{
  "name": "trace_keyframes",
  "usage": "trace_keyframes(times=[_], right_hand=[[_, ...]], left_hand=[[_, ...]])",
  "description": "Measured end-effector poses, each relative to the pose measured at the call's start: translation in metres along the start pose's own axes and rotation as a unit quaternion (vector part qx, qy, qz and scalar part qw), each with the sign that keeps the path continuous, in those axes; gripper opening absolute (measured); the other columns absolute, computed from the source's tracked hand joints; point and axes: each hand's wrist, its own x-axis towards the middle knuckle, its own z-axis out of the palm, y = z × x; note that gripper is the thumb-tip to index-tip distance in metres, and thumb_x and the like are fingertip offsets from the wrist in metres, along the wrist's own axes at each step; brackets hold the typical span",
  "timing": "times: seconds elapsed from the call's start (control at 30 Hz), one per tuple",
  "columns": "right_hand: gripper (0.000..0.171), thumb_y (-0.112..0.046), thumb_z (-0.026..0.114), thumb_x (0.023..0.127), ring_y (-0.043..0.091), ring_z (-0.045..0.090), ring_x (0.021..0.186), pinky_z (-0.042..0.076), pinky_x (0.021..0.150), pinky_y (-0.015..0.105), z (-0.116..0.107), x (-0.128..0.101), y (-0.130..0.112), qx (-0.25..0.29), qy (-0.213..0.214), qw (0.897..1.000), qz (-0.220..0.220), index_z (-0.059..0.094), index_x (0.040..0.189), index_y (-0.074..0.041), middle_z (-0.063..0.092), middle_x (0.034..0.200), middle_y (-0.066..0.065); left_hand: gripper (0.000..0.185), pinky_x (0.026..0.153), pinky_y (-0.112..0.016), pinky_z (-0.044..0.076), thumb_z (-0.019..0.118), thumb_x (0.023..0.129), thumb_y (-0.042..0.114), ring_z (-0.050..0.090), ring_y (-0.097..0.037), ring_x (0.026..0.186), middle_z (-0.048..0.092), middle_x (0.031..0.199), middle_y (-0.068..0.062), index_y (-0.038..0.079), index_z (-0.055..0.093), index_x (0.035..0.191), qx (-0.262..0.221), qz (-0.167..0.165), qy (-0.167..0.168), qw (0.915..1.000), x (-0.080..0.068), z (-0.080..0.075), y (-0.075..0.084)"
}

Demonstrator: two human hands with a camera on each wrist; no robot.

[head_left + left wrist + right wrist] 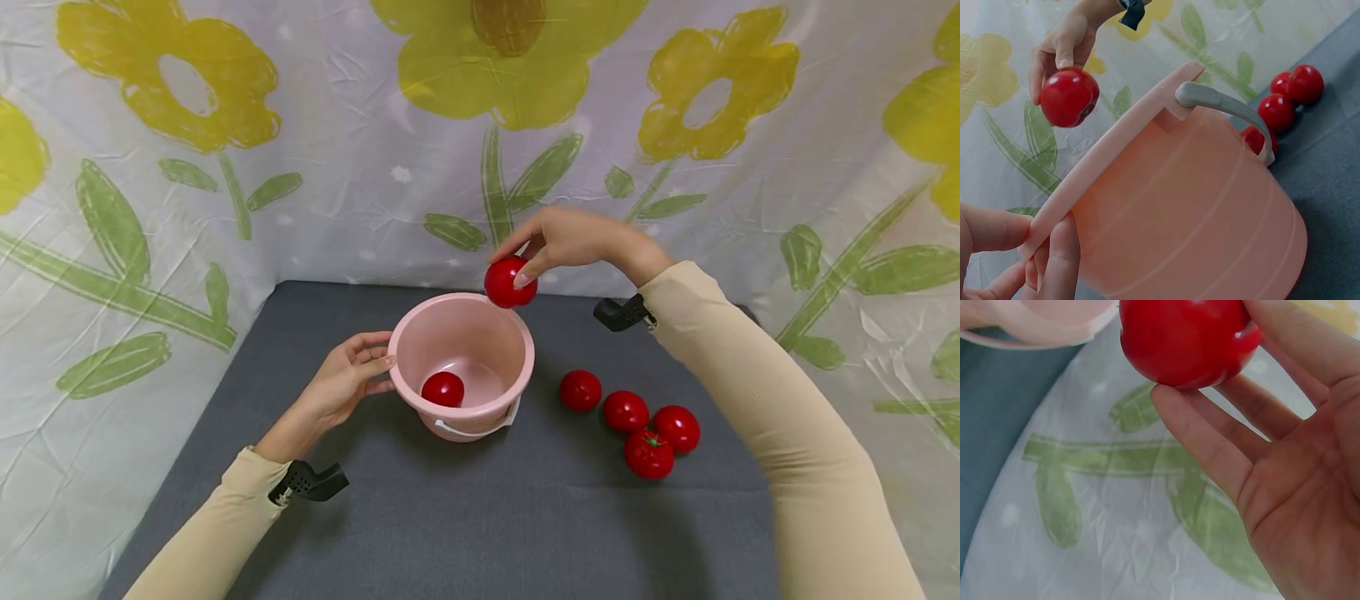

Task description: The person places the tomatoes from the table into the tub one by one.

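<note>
A pink bucket [420, 333] [1197, 212] with a white handle [1222, 103] stands on the grey table [487, 517]. My left hand [348, 379] [1035, 256] grips its left rim between thumb and fingers. One red tomato [442, 389] lies inside on the bottom. My right hand [570, 242] [1279, 456] pinches another red tomato [510, 282] [1069, 97] [1185, 340] with its fingertips just above the bucket's far right rim. Several more tomatoes [637, 421] [1285, 100] lie on the table right of the bucket.
A flower-print cloth [225, 167] hangs behind and round the sides of the table. The table's front part in front of the bucket is bare grey fabric. Black wrist mounts [311, 482] sit on both beige sleeves.
</note>
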Motion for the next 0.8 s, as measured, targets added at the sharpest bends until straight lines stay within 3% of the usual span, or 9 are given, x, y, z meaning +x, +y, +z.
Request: trace_keyframes(times=[0.5, 0.8], right_hand=[[0.041, -0.012, 0.074, 0.088, 0.024, 0.067, 0.109, 0.059, 0.091, 0.035, 0.025, 0.042, -0.008, 0.019, -0.047, 0.998, -0.038, 0.067, 0.128, -0.016, 0.067, 0.127, 0.005], [0.043, -0.009, 0.073, 0.088, 0.025, 0.064, 0.113, 0.059, 0.091, 0.036, 0.044, 0.06, -0.011, 0.04, -0.078, 0.994, -0.059, 0.065, 0.13, -0.009, 0.067, 0.128, 0.009]], left_hand=[[0.053, 0.076, -0.026, 0.061, 0.063, 0.095, 0.006, 0.069, -0.008, 0.089, 0.06, 0.112, -0.004, -0.002, 0.036, 0.14, -0.009, 0.0, -0.003, 1.0, -0.002, 0.001, 0.004], [0.053, 0.077, -0.026, 0.061, 0.063, 0.096, 0.008, 0.068, -0.007, 0.089, 0.061, 0.11, -0.001, 0.0, 0.037, 0.141, -0.001, -0.007, -0.002, 1.0, -0.002, -0.001, 0.002]])
